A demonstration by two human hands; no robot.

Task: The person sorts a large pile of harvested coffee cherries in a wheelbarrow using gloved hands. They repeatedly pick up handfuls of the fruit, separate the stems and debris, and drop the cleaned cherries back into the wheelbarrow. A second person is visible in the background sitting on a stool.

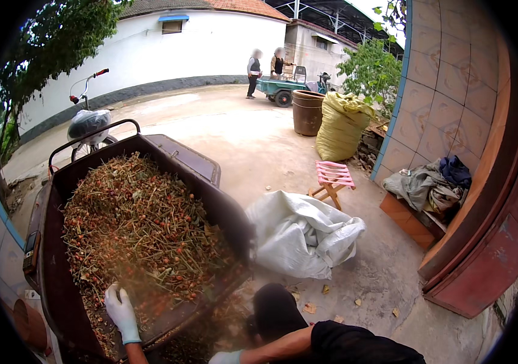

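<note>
A dark metal cargo bed of a tricycle [215, 191] holds a heap of dried stems mixed with small red and orange fruits [136, 218]. My left hand [120, 309], in a white glove with a pale blue cuff, reaches over the near edge of the heap; its thumb and fingers are apart, and nothing shows between them. At the bottom edge, below the bed's near rim, is my right hand [225, 357], also gloved; its fingers are cut off by the frame, so any hold is hidden. A smudge or blur covers part of the heap between the hands.
A white woven sack [306, 232] lies right of the bed, beside a pink folding stool [334, 175]. Farther back stand a full yellow sack [343, 125] and a brown vat [307, 111]. Two people stand by a green cart [281, 86]. A phone [31, 252] rests on the bed's left side.
</note>
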